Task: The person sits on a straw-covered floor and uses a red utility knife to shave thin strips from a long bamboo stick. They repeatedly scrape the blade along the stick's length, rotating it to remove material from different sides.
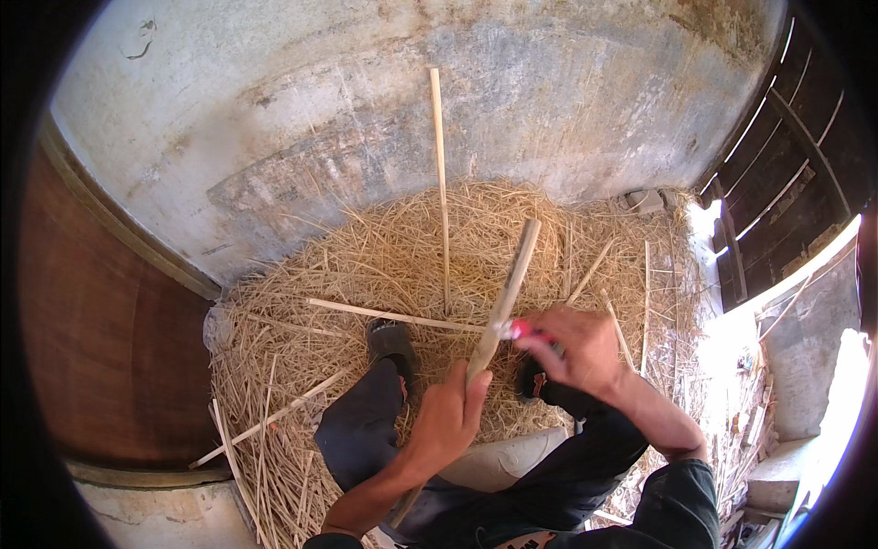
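Note:
My left hand [444,421] is wrapped round a pale wooden stick [518,265], which slants up and away from me between my knees. The stick's far end stands free above the straw, and its lower end runs back under my left forearm. In my closed right hand [585,348] is a small red-handled tool [520,329]. Its whitish, blurred tip meets the stick a little beyond my left hand. Which kind of tool it is, I cannot make out.
Straw [366,247] covers the floor around my feet. A long thin stick [440,165] leans on the grey wall [549,110]; another stick [393,314] lies across the straw. A brown door [119,339] stands at left, dark slatted boards [786,156] at right.

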Tool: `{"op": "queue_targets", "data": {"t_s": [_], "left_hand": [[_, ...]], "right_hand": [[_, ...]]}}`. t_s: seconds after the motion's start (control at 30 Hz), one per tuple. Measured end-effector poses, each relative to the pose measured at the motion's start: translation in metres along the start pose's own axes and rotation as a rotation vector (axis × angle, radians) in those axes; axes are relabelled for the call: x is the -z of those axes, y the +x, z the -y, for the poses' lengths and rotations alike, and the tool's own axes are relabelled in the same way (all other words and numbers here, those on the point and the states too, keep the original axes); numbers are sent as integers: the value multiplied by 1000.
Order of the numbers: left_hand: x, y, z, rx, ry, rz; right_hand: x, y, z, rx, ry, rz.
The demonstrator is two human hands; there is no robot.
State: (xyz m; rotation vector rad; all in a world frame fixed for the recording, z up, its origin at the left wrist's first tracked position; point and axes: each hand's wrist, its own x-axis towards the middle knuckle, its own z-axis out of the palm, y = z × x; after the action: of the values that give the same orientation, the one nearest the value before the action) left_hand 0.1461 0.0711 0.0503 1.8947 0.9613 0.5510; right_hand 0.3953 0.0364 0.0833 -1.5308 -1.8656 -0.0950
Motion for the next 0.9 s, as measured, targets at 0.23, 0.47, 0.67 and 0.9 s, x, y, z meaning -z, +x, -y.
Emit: {"op": "queue_targets", "data": {"t_s": [0.23, 0.47, 0.67, 0.9], "left_hand": [[-6, -7, -6, -33, 11, 98], [-8, -10, -3, -6, -68, 111], [1, 0, -2, -12, -130, 18], [7, 3, -14, 20, -77, 13]], "right_hand": [[19, 8, -42, -215, -12, -274], [39, 9, -40, -396, -45, -262], [10, -7, -5, -31, 116, -22], [-5, -6, 13, 99, 65, 77]]}}
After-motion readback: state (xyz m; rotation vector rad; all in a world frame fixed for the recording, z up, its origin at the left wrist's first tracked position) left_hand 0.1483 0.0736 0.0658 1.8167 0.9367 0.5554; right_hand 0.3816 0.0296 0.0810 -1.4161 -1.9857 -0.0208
